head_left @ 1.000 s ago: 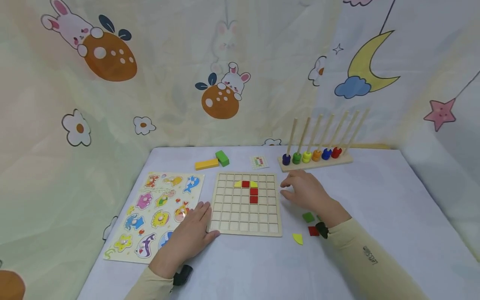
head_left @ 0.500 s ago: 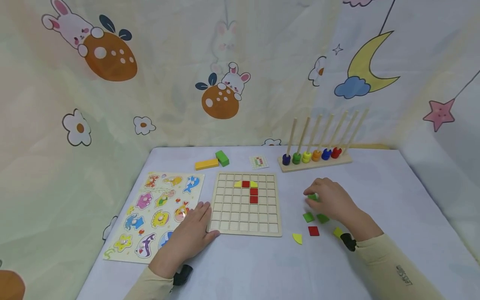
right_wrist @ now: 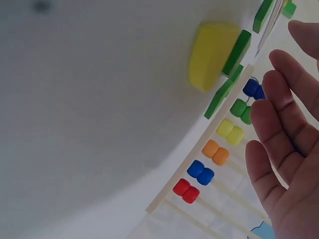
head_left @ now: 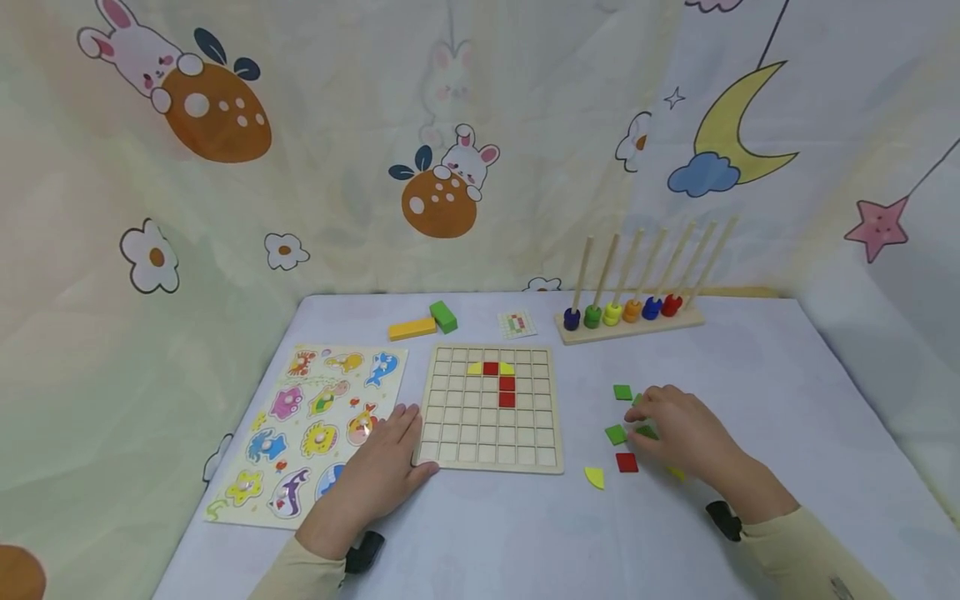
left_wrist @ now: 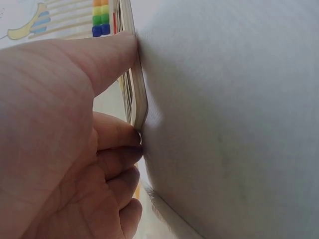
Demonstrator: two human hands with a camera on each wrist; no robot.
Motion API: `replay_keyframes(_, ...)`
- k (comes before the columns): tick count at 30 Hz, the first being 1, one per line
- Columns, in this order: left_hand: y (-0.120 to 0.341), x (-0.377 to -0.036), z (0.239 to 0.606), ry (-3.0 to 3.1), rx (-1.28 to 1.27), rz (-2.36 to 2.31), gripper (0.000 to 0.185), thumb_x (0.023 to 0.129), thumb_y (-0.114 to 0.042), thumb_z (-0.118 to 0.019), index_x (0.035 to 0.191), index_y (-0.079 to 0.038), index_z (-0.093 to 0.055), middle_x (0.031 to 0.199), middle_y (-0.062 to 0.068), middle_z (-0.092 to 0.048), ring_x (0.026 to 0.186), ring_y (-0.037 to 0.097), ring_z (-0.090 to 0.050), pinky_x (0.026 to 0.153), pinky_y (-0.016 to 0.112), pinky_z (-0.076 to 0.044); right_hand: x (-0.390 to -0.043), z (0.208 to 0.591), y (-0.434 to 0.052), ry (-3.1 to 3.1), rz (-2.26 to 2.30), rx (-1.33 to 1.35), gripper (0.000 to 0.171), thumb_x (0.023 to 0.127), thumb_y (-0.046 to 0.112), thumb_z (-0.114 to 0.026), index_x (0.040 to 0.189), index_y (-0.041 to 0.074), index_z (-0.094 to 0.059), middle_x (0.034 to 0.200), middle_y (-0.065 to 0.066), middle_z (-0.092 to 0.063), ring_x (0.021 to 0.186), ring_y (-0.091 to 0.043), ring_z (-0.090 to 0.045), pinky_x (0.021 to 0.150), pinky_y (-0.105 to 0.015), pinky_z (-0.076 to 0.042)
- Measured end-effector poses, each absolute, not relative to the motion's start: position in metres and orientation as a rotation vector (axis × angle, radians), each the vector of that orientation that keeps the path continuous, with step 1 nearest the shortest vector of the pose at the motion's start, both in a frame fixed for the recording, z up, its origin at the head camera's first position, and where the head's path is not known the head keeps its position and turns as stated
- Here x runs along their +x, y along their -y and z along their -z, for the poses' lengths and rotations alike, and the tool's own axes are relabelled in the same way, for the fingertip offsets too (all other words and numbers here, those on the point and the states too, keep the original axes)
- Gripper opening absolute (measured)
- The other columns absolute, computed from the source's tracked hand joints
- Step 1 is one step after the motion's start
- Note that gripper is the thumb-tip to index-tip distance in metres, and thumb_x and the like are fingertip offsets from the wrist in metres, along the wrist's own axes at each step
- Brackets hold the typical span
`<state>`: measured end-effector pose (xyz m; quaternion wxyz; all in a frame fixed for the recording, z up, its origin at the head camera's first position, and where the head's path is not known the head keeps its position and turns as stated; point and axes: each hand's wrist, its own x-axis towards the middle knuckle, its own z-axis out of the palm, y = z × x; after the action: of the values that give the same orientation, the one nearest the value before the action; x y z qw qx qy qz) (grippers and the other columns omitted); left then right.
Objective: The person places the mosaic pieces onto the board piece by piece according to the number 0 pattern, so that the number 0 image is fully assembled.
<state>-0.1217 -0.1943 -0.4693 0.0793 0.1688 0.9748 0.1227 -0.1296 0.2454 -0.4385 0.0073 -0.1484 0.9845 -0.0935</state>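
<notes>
My left hand (head_left: 378, 473) lies with extended fingers at the lower left corner of a wooden grid board (head_left: 457, 433); its thumb touches the board's edge in the left wrist view. On the board are red square tiles (head_left: 507, 399) and two yellow curved pieces (head_left: 476, 369). To the right, my right hand (head_left: 686, 433) hovers over several green square tiles (head_left: 616, 434), partly covering some. Its fingers are loosely bent and hold nothing in the right wrist view. Close by lie a loose red tile (head_left: 627, 462), a yellow quarter-round piece (head_left: 595, 477) and a yellow piece (right_wrist: 212, 57).
An animal peg puzzle (head_left: 300, 442) lies left of the board, partly under my left arm. Behind are a yellow block (head_left: 412, 329), a green block (head_left: 444, 316), a small pattern card (head_left: 517, 324) and a bead rack (head_left: 630, 331) with upright rods.
My right hand has moved from beside the board's upper right, out to the right and then nearer to me, uncovering a green tile. My left hand has stayed put.
</notes>
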Motion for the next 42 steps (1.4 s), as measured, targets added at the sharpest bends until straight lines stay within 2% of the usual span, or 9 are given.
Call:
replay_keyframes(8,0.193,-0.122,0.467,-2.924,0.52,-0.37,0.085,0.098,-0.049,-0.069,0.161,-0.003,-0.037,0.173,0.013,-0.03,0.163,0.034,-0.022,0.132,0.053,-0.026,-0.117,0.442,-0.25,-3.113,0.283,-0.54,0.02,0.078,0.03,-0.091,0.094,0.021,-0.083,0.085,0.01,-0.061,0.083,-0.01,-0.054,0.069,-0.029,-0.049)
replay_keyframes(15,0.193,-0.122,0.468,-2.924,0.516,-0.373,0.085,0.098,-0.049,-0.07,0.161,-0.002,-0.037,0.172,0.013,-0.031,0.163,0.034,-0.022,0.132,0.053,-0.026,-0.11,0.441,-0.249,-3.047,0.286,-0.519,0.024,0.076,0.033,-0.093,0.096,0.024,-0.083,0.091,0.012,-0.065,0.088,-0.011,-0.056,0.076,-0.033,-0.052)
replay_keyframes(21,0.194,-0.122,0.468,-2.916,0.51,-0.373,0.085,0.098,-0.05,-0.069,0.162,-0.003,-0.036,0.173,0.013,-0.03,0.163,0.033,-0.021,0.132,0.053,-0.025,-0.108,0.445,-0.248,-3.033,0.249,-0.536,0.024,0.073,0.032,-0.094,0.093,0.026,-0.083,0.087,0.015,-0.061,0.087,-0.008,-0.053,0.075,-0.032,-0.05)
replay_keyframes(29,0.194,-0.121,0.468,-2.926,0.519,-0.373,0.086,0.098,-0.05,-0.07,0.161,-0.003,-0.037,0.172,0.013,-0.03,0.163,0.033,-0.022,0.132,0.053,-0.025,-0.108,0.446,-0.247,-3.02,0.251,-0.558,0.023,0.072,0.032,-0.095,0.09,0.03,-0.082,0.088,0.015,-0.063,0.089,-0.008,-0.055,0.081,-0.037,-0.054)
replay_keyframes(42,0.194,-0.122,0.47,-2.934,0.522,-0.364,0.086,0.098,-0.05,-0.07,0.161,-0.003,-0.037,0.172,0.013,-0.031,0.163,0.034,-0.022,0.132,0.053,-0.026,-0.102,0.445,-0.247,-3.056,0.163,-0.683,0.021,0.072,0.031,-0.095,0.088,0.027,-0.082,0.084,0.016,-0.06,0.085,-0.007,-0.053,0.081,-0.039,-0.054)
